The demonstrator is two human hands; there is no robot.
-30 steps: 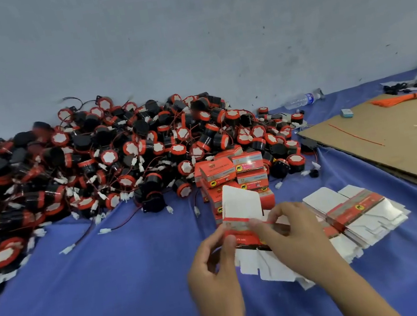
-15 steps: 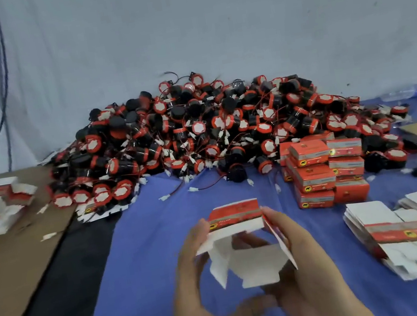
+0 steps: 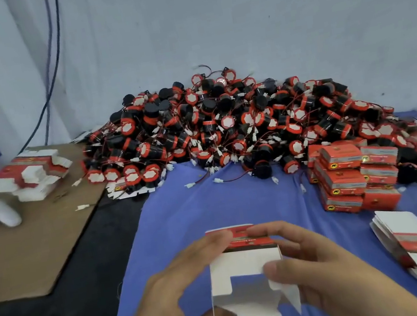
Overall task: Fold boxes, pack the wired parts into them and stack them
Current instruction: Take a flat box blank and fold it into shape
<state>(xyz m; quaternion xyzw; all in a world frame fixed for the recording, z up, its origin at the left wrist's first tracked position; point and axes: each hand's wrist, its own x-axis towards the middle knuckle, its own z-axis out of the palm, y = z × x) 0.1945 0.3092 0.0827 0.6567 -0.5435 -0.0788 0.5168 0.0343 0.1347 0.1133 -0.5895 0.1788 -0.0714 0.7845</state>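
Holding a half-folded box [image 3: 245, 270] over the blue cloth [image 3: 211, 212], the left hand [image 3: 177, 309] and the right hand [image 3: 323, 276] pinch it from both sides, fingers on the red top, thumbs on the white flaps. I see its red end point to the heap of wired parts [image 3: 237, 125], its long axis running toward me. The print is blurred, and the left fingers hide one side.

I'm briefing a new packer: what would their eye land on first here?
The huge heap of black-and-red round wired parts against the back wall. Next, the half-folded red-and-white cardboard box held between left hand and right hand up front, and the stack of closed red boxes at right.
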